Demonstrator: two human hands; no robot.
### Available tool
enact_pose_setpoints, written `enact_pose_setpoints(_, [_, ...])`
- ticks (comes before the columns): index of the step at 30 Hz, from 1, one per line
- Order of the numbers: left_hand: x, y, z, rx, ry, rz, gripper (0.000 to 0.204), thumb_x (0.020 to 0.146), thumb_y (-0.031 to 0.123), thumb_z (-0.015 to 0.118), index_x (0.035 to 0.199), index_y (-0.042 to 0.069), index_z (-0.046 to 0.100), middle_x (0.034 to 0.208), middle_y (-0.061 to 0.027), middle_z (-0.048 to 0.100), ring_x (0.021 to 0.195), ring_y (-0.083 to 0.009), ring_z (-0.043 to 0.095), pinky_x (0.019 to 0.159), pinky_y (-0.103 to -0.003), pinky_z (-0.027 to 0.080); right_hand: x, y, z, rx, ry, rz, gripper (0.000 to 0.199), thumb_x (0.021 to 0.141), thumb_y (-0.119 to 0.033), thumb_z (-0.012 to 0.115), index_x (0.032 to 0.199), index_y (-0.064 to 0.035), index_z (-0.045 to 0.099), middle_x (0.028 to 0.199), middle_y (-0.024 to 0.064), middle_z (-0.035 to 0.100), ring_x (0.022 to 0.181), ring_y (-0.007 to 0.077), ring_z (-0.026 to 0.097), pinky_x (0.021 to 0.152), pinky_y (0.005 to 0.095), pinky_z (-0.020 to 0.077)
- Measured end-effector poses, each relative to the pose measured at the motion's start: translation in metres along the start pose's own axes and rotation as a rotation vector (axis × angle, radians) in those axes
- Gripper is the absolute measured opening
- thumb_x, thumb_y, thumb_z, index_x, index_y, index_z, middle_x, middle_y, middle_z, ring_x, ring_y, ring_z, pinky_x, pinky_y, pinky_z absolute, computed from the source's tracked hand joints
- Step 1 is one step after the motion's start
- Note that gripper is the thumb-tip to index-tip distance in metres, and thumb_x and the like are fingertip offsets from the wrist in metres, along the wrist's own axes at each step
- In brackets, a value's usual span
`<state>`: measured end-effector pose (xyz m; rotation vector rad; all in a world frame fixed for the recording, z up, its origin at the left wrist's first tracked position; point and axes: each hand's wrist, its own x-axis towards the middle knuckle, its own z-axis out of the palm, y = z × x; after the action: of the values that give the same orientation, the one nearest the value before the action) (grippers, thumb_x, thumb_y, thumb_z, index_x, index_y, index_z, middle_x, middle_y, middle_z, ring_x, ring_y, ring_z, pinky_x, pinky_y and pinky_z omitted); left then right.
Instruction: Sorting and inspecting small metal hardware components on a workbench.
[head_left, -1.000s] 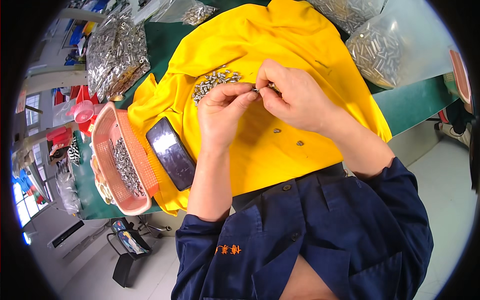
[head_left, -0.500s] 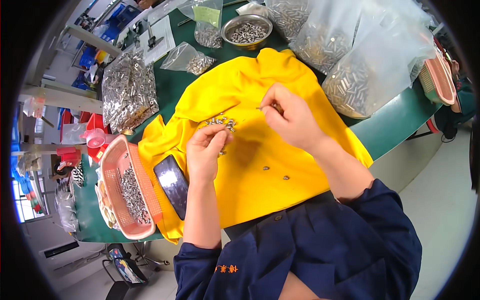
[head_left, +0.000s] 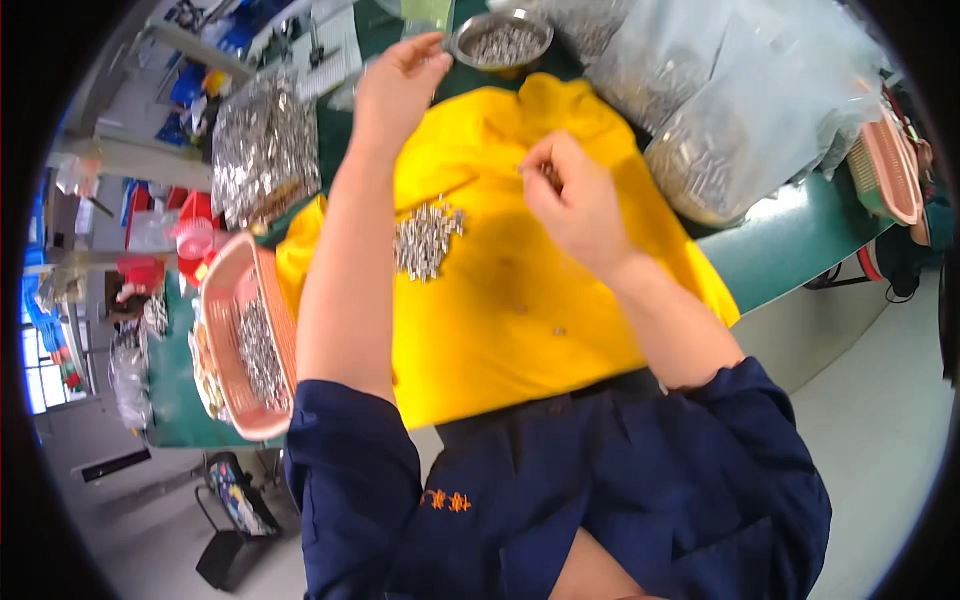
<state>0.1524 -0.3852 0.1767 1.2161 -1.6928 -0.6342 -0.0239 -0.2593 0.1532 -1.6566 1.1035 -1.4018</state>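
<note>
My left hand (head_left: pixel 400 88) is stretched out to the far side of the table, beside the steel bowl (head_left: pixel 503 43) of small metal parts. Its fingers are bent toward the thumb; what they hold, if anything, I cannot make out. My right hand (head_left: pixel 575 205) hovers over the yellow cloth (head_left: pixel 490 370), thumb and forefinger pinched on a small metal part, with more small parts apparently inside the curled fingers. A heap of small silvery metal parts (head_left: pixel 428 242) lies on the cloth to the left, and two loose ones (head_left: pixel 559 331) lie nearer to me.
A pink basket (head_left: pixel 222 350) of metal parts stands at the left. Behind it lies a clear bag of shiny metal pieces (head_left: pixel 262 150). Big plastic bags of metal pins (head_left: pixel 700 165) fill the back right of the green table (head_left: pixel 790 260). Another pink basket (head_left: pixel 885 165) is at far right.
My left hand has moved from the heap of parts away to the far side, near the bowl, uncovering the heap. Its forearm now hides the phone. My right hand has barely moved.
</note>
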Motion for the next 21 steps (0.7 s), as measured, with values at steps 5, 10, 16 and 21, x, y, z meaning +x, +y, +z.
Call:
enact_pose_setpoints(5, [-0.084,0.021,-0.032,0.276,-0.173,-0.199,0.018,0.077,0.012,0.059,0.093,0.006,0.063,0.082,-0.0022,0.063,0.073,-0.0074,0.056,0.067,-0.021,0.044,-0.001,0.002,-0.004,0.031,0.0,0.059,0.006,0.075,-0.006,0.051,0.078,-0.002,0.047,0.06,0.0059,0.05,0.052,0.011,0.046,0.049,0.0244,0.038])
enact_pose_setpoints(10, [-0.153,0.016,-0.028,0.494,-0.33,-0.021,0.012,0.072,0.011,0.058,0.081,0.006,0.062,0.081,-0.0105,0.06,0.078,-0.027,0.056,0.068,-0.032,0.044,-0.005,0.006,0.007,0.0,-0.052,0.046,0.007,0.074,-0.006,0.051,0.079,-0.0016,0.048,0.061,0.0062,0.051,0.052,0.0108,0.046,0.049,0.0239,0.0383])
enact_pose_setpoints(16, [-0.147,0.01,-0.011,0.679,-0.37,0.184,0.011,0.071,0.007,0.056,0.081,0.005,0.061,0.081,-0.0108,0.058,0.076,-0.0275,0.057,0.068,-0.034,0.045,-0.007,0.009,0.008,-0.018,-0.064,0.052,0.007,0.074,-0.006,0.051,0.079,-0.0014,0.049,0.062,0.0064,0.051,0.053,0.0117,0.047,0.05,0.0243,0.0394])
enact_pose_setpoints(21, [-0.135,0.007,-0.007,0.788,-0.49,0.116,0.011,0.07,0.007,0.055,0.079,0.005,0.061,0.08,-0.0117,0.058,0.077,-0.0278,0.056,0.068,-0.037,0.045,-0.008,0.008,0.009,-0.022,-0.057,0.012,0.007,0.074,-0.006,0.051,0.079,-0.0014,0.049,0.062,0.0066,0.052,0.054,0.0125,0.048,0.051,0.0244,0.0399])
